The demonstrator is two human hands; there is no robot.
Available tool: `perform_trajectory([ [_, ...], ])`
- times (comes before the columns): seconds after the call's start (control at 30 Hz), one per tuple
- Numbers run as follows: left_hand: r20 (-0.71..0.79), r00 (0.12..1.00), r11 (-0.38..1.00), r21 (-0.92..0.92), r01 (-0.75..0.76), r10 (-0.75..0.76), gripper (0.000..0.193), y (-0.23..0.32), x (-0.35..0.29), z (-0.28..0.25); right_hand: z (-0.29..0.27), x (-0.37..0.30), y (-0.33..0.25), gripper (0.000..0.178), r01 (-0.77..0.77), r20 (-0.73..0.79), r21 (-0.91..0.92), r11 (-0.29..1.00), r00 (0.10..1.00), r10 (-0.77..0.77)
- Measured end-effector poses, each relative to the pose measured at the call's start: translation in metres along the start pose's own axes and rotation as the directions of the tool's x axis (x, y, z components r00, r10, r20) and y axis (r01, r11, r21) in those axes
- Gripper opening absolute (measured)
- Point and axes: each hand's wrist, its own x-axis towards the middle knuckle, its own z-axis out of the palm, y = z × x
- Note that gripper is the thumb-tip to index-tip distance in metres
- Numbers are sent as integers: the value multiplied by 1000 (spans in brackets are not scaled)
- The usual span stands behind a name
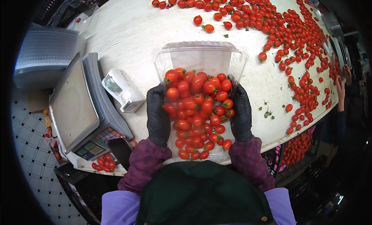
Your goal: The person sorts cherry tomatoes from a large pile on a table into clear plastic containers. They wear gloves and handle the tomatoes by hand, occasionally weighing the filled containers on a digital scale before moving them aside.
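Note:
A clear plastic clamshell container (199, 48) is between my hands near the table's front edge, its lid raised on the far side. Red cherry tomatoes (197, 99) are heaped in it, a few with green stem caps. My left hand (158, 116), in a black glove, grips the container's left side. On the opposite side my right hand (241, 113), gloved the same way, holds the right wall. The fingertips of both hands are partly hidden behind the container and the tomatoes.
Left stand a grey scale (75, 105), a small white device (123, 90), a phone (119, 151) and stacked clear containers (48, 56). Loose tomatoes (288, 25) spread over the white table (130, 35). A crate of tomatoes (296, 149) sits below right; another person's hand (340, 89) is far right.

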Motion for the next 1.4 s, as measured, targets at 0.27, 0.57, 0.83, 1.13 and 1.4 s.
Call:
perform_trajectory([
  [0.27, 16, 1000, 997, 75, 23, -24, 54, -3, -9, -2, -1, -2, -1, 53, 86, 45, -80, 993, 996, -83],
  [0.57, 36, 998, 996, 61, 58, -60, 66, 16, -23, 7, -7, -12, 5, 52, 58, 15, -178, 982, 998, -56],
  [0.83, 46, 991, 989, -75, 131, -128, 70, 4, -14, 1, -5, -11, 6, 61, 7, 42, -130, 992, 999, -2],
  [1.13, 88, 994, 997, -29, 72, -70, 72, -4, -19, -8, 7, -18, -4, 60, -59, 46, 379, 924, 998, 45],
  [1.4, 79, 994, 989, -123, 88, -79, 49, 6, -29, -1, 16, -20, -23, 60, -108, 95, 47, 993, 990, 103],
])
